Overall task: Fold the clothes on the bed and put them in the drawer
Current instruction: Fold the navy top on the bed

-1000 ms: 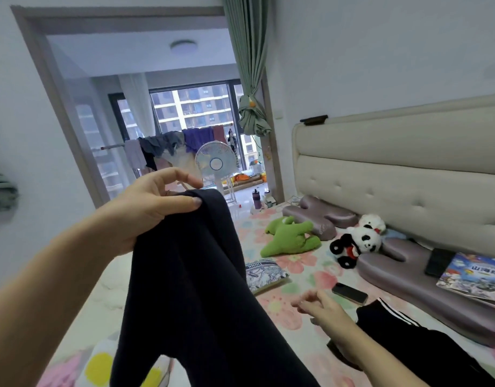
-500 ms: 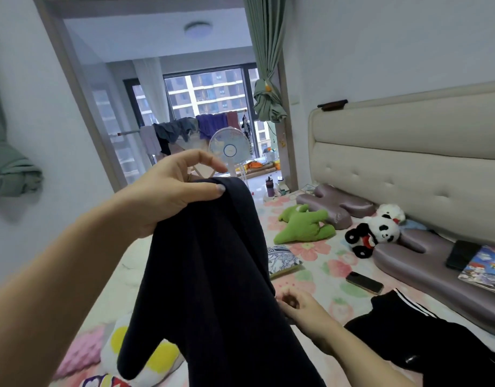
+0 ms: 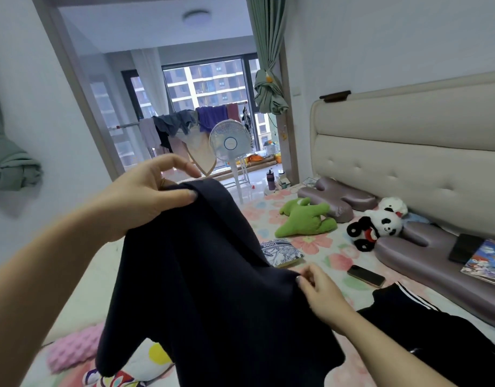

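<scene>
Navy knit cloth fills the middle of the view: a navy garment [image 3: 207,275] hangs in the air above the bed [image 3: 338,255], held up by both hands. The left hand [image 3: 140,199], at eleven o'clock of the cloth, pinches its top edge between the thumb and curled fingers, with the forefinger lifted clear. The right hand [image 3: 321,291], at three o'clock of the cloth, pinches a fold of the side edge between thumb and fingertips. One loose end of the cloth dangles toward seven o'clock. A black garment [image 3: 436,331] with white stripes lies flat on the flowered sheet at four o'clock of the right hand, just beside that forearm. A phone [image 3: 366,275] lies on the sheet at two o'clock of the right hand, near it but apart. A small cushion [image 3: 281,248] with a printed cover sits at twelve o'clock of the right hand, partly hidden by the navy cloth. Farther off lie a green plush toy [image 3: 305,220] and a panda toy [image 3: 380,226], the panda leaning on a mauve pillow [image 3: 425,255] that carries a book [image 3: 486,261]. Behind them stands the padded headboard [image 3: 408,152], and a fan [image 3: 230,142] stands on the floor beyond the bed.
</scene>
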